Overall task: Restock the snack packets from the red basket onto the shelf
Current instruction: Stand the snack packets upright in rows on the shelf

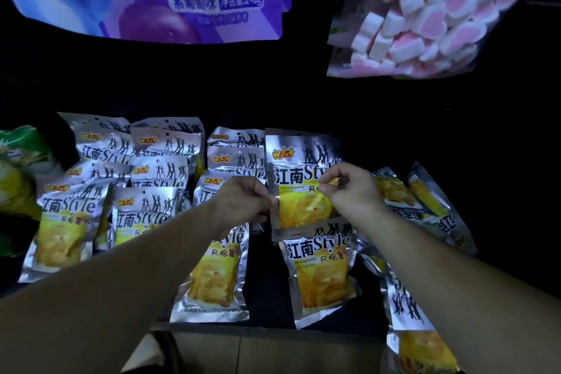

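Note:
Both of my hands hold one silver snack packet (299, 179) with a yellow chip picture, upright over the dark shelf (261, 297). My left hand (246, 203) pinches its left edge. My right hand (352, 191) pinches its right side. Several identical silver packets stand in rows on the shelf to the left (145, 179), and another packet (318, 270) lies just in front of the held one. More packets (425, 200) lie tilted at the right. The red basket is not in view.
A purple grape-flavour bag (170, 0) and a clear bag of pink and white marshmallows (425, 18) hang above. Green and yellow bags (15, 167) sit at the far left. The shelf's front edge (273, 334) runs below the packets.

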The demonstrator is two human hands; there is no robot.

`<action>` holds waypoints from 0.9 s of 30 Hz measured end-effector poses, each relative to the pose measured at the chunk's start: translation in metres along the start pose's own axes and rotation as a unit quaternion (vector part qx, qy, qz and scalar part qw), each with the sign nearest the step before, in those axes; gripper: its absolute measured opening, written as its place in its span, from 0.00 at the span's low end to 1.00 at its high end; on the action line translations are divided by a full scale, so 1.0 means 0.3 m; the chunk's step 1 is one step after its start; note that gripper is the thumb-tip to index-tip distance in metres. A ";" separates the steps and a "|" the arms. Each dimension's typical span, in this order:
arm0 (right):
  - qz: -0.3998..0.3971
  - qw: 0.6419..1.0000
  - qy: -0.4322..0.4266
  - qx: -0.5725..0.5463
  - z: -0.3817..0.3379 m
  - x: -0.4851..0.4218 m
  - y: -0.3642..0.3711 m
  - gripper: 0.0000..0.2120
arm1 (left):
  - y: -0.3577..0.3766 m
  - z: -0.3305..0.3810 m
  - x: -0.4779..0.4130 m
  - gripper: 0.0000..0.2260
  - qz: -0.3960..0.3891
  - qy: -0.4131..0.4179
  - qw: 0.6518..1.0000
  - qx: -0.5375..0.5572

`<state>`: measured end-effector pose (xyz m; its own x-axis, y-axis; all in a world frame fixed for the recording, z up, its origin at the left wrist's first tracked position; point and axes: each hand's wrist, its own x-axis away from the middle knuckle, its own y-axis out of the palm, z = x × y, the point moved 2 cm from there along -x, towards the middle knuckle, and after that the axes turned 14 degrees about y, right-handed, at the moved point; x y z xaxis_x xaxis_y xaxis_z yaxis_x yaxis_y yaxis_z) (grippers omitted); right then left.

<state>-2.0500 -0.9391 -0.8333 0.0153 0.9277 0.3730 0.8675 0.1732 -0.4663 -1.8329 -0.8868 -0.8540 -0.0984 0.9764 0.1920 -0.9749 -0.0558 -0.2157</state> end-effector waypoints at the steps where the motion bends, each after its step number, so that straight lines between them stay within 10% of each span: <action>1: 0.003 1.000 -0.002 -0.001 -0.001 0.000 0.000 0.07 | -0.008 -0.001 -0.008 0.07 -0.017 0.002 1.000 -0.013; 22: -0.094 0.987 0.067 0.112 0.019 -0.059 0.077 0.39 | 0.058 -0.069 -0.032 0.09 0.158 0.042 0.981 -0.101; 27: -0.023 0.978 -0.028 0.204 0.039 -0.022 0.044 0.24 | 0.159 -0.144 0.091 0.08 -0.047 -0.034 0.947 -0.317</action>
<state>-2.0444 -0.9390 -0.8512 -0.0565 0.9306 0.3617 0.5951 0.3223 -0.7362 -1.8736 -0.8538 -0.9005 -0.0499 0.9542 0.2949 -0.6667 0.1880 -0.7212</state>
